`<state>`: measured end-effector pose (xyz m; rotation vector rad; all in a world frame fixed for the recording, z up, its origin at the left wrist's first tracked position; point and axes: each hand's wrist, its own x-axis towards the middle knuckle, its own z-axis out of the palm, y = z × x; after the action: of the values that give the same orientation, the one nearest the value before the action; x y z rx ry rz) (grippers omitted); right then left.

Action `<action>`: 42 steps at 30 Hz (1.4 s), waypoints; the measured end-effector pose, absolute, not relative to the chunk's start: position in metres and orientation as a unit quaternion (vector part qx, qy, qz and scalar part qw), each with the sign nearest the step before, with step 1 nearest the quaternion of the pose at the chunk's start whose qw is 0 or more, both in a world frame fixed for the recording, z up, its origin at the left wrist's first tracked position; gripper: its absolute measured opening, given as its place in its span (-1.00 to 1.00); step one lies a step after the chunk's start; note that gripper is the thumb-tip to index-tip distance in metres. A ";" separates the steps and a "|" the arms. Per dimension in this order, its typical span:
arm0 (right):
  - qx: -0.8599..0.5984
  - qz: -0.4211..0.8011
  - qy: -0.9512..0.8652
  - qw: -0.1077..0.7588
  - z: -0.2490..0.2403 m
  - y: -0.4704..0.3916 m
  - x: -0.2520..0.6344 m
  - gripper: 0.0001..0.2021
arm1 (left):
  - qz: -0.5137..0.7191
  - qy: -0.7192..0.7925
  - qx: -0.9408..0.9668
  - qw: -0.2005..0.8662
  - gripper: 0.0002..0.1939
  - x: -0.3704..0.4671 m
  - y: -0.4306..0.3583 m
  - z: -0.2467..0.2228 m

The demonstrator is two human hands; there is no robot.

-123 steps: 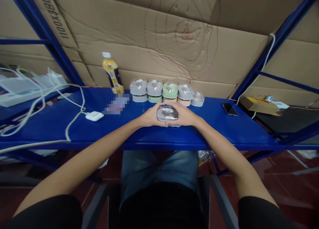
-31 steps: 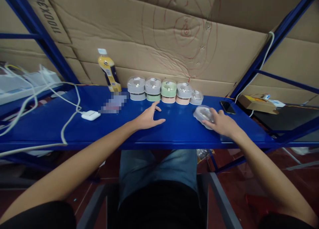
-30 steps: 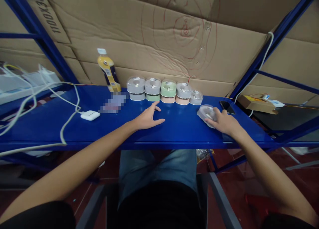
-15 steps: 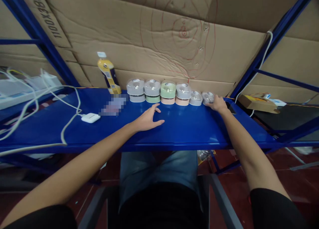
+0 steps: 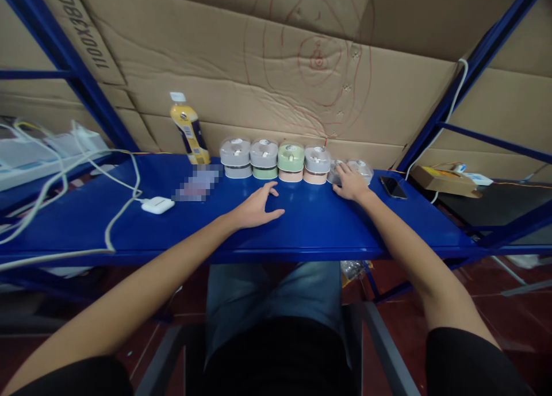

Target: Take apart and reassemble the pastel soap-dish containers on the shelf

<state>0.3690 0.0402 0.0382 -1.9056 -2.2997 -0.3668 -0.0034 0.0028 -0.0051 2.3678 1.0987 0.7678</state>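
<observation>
Near the desk's [image 5: 310, 229] back edge, the half-curled right hand [image 5: 352, 184] is covering a container [image 5: 332, 176], hold unclear; the open left hand [image 5: 257, 207] is lying empty. Lifting would call for a surer grip.

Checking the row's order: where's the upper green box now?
In the head view, just right of centre: the upper green box sits on a pink box, between two grey-topped stacks.

place: workshop or storeroom | blue rack posts [image 5: 101, 113] | cardboard backing [image 5: 194, 45] | red tiled floor [image 5: 513, 321]
</observation>
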 end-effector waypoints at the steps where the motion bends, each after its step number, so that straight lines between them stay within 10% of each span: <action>1: -0.630 -0.122 -0.764 0.068 0.036 0.035 0.369 -0.20 | 0.278 0.393 0.851 0.208 -0.01 -0.003 0.003 -0.005; 14: -0.743 -0.061 -0.645 0.171 0.045 -0.041 0.359 -0.06 | 0.288 0.387 0.852 0.205 0.04 -0.004 0.002 -0.004; 24: -0.397 0.095 -0.860 0.307 0.055 -0.030 0.282 -0.05 | 0.309 0.339 0.852 0.253 0.38 -0.005 -0.004 0.002; 33: -0.439 0.148 -0.800 0.383 0.044 -0.004 0.284 -0.10 | 0.265 0.276 0.898 0.219 -0.39 -0.005 -0.013 0.007; 42: -0.502 0.193 -0.750 0.386 0.031 0.009 0.301 -0.19 | 0.310 0.330 0.875 0.171 -0.33 -0.022 -0.002 0.006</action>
<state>0.3010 0.0088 0.0311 -1.2775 -1.9095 0.4918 -0.0219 -0.0017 0.0062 2.4854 0.9375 0.8796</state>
